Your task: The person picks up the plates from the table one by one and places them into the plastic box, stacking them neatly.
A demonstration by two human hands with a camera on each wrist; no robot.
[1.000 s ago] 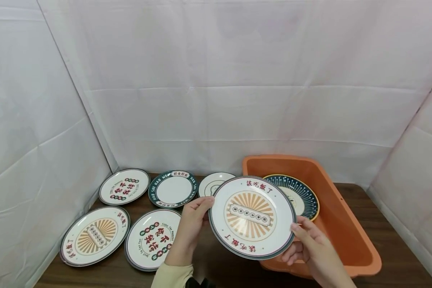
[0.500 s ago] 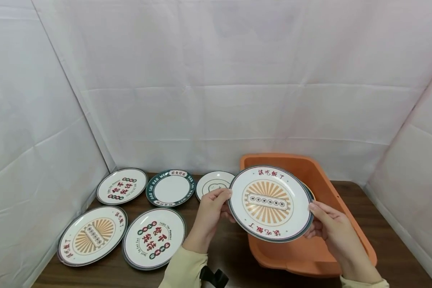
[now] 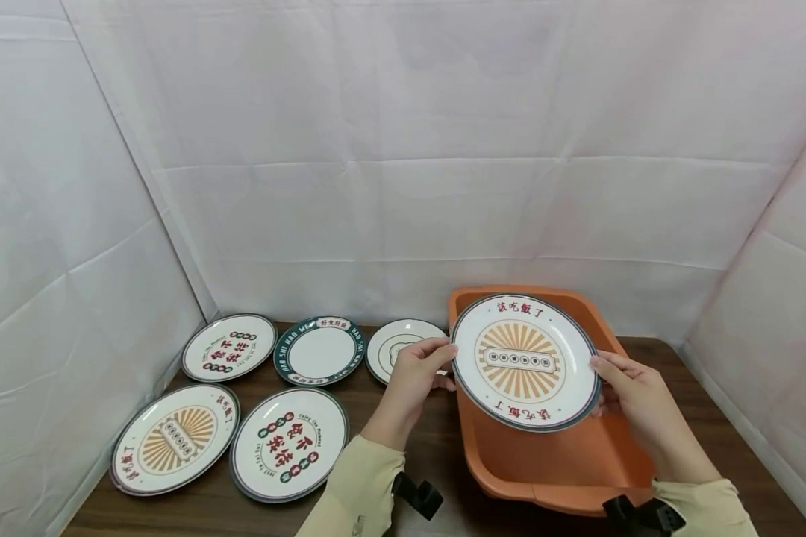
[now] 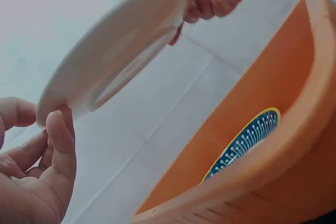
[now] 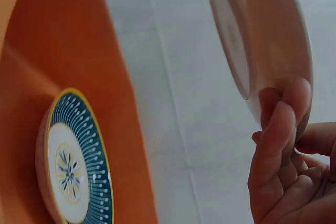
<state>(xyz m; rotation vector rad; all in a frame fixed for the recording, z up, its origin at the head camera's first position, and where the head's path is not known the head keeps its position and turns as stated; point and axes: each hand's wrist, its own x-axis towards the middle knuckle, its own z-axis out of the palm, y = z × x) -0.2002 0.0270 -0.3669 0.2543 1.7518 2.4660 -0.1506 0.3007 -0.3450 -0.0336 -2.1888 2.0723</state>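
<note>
A white plate with an orange sunburst and red characters point(image 3: 524, 362) is held up, tilted, over the orange basin. My left hand point(image 3: 413, 384) pinches its left edge and my right hand point(image 3: 634, 399) pinches its right edge, thumbs on the face. The left wrist view shows the underside of the plate point(image 4: 118, 45) between both hands. In the right wrist view my fingers point(image 5: 278, 135) press under its rim. Inside the basin leans a blue-patterned plate with a yellow rim point(image 5: 79, 156), hidden from the head view by the raised plate.
The orange basin point(image 3: 645, 492) stands on the right of the dark wooden table point(image 3: 457, 477). On the left lie a second sunburst plate point(image 3: 175, 440), two red-lettered plates point(image 3: 289, 445) point(image 3: 230, 347), a green-rimmed plate point(image 3: 319, 351) and a small white plate point(image 3: 403, 335). White cloth walls enclose the table.
Both hands have carried the sunburst plate right and away from me, from the basin's left side to above it. The raised plate now covers the blue-patterned plate in the head view.
</note>
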